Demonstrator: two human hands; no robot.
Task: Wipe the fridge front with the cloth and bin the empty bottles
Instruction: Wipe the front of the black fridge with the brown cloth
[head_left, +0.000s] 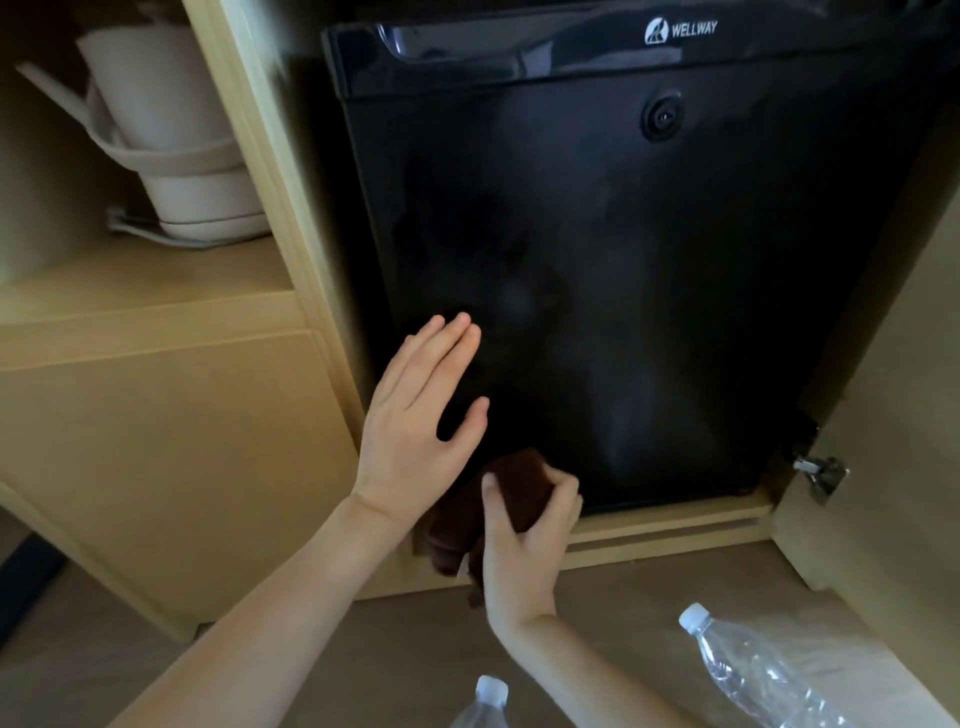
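Observation:
A black mini fridge (623, 270) stands shut inside a wooden cabinet. My left hand (415, 421) lies flat with straight fingers against the lower left of the fridge door. Just below it, my right hand (524, 535) grips a dark brown cloth (514, 488) at the door's bottom left corner; part of the cloth hangs down over the cabinet base. Two clear plastic bottles with white caps stand on the floor near me: one (753, 675) at the lower right, another (485, 704) at the bottom edge, mostly cut off.
A white kettle (171, 135) on its base sits on the open shelf to the left. The open cabinet door (893, 467) with a metal hinge (821, 475) stands at the right. A wooden drawer front (156, 441) fills the lower left.

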